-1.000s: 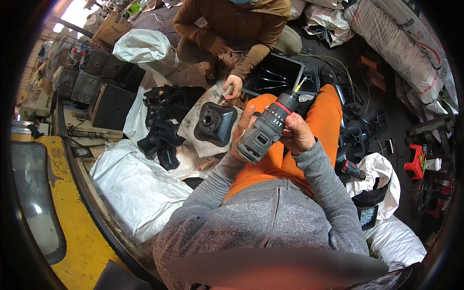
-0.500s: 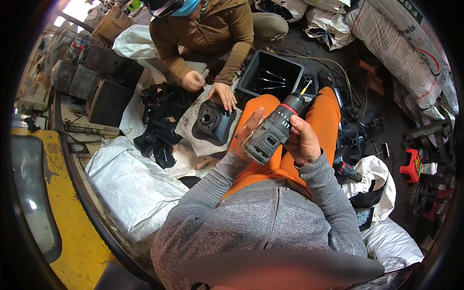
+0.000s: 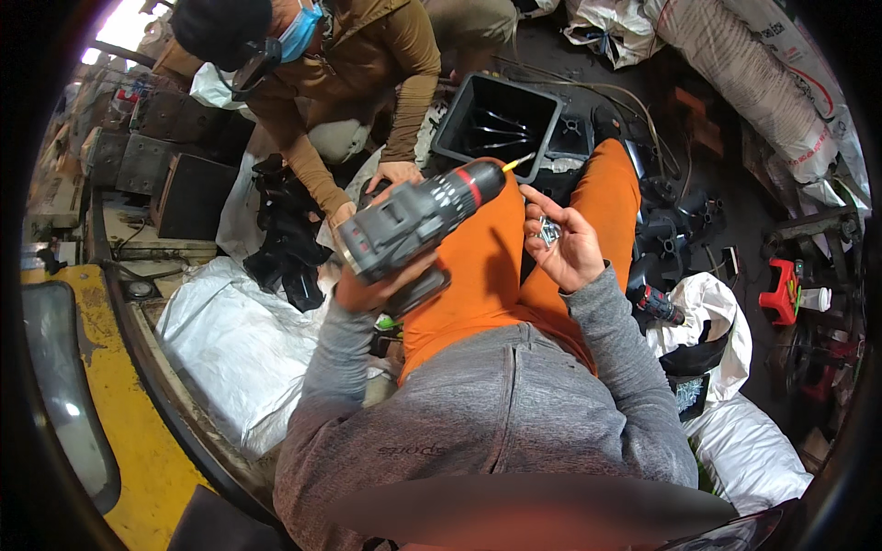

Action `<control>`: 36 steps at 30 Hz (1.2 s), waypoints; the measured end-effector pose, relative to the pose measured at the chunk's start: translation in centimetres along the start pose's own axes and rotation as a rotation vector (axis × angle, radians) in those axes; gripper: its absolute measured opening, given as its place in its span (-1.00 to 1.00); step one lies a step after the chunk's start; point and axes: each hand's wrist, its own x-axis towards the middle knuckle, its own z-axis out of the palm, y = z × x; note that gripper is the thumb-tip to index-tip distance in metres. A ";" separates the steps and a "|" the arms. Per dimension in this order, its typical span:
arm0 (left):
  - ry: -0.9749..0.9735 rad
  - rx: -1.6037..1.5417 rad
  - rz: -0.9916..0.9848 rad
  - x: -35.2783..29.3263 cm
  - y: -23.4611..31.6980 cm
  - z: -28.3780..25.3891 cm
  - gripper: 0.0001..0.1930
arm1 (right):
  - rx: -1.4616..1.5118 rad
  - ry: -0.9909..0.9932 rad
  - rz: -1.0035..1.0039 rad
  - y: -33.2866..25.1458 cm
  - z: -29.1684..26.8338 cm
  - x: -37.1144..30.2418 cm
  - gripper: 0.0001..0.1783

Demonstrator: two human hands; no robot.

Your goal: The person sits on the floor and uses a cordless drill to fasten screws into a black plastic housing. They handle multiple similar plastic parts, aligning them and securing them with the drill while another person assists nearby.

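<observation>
Left to right, all placed relative to my orange trouser leg (image 3: 514, 248).

Far left of the leg: yellow curved machine edge (image 3: 119, 404), then a white plastic sack (image 3: 230, 340) on the floor, with a heap of black plastic parts (image 3: 285, 239) above it.

Co-worker in the brown top has leaned in closer than a second ago. Their hand (image 3: 393, 174) is down just left of the leg, on the dark housing, which my drill mostly hides now.

My left hand (image 3: 381, 289) is wrapped tight around the grip of the grey cordless drill (image 3: 413, 220). Drill lies across the left edge of the leg, chuck with the red ring and yellow bit pointing up-right toward the black bin (image 3: 501, 119) that sits above the knee.

Change: a second ago both hands were on the drill. Now my right hand (image 3: 565, 243) is off it, sitting over the right side of the leg, palm up and half-curled around small shiny metal pieces (image 3: 549, 230), probably screws; too small to be sure. Fingers cup them loosely, no pinch.

Reading: one hand is freed for fasteners and the drill is parked, not driving. I judge this is a pause between fasteners.

Right of the leg: a small screwdriver (image 3: 657, 303) on the floor, white bags, a red stool-shaped item (image 3: 781, 289) further out.
</observation>
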 end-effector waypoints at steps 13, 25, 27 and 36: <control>0.008 -0.244 -0.241 -3.8 1.4 0.2 -0.22 | -0.186 0.274 0.174 2.4 -4.2 2.9 -0.75; -0.072 0.097 -0.121 -4.7 -2.2 -1.7 -0.33 | -0.286 0.151 0.281 4.8 -1.8 5.8 -0.83; -0.055 0.027 -0.157 -5.2 -2.6 -2.4 -0.32 | -0.217 0.126 0.322 5.0 -2.0 6.4 -0.83; 0.040 -0.196 -0.237 -5.9 -2.9 -4.1 -0.30 | -0.244 0.162 0.378 6.1 -1.1 8.3 -0.83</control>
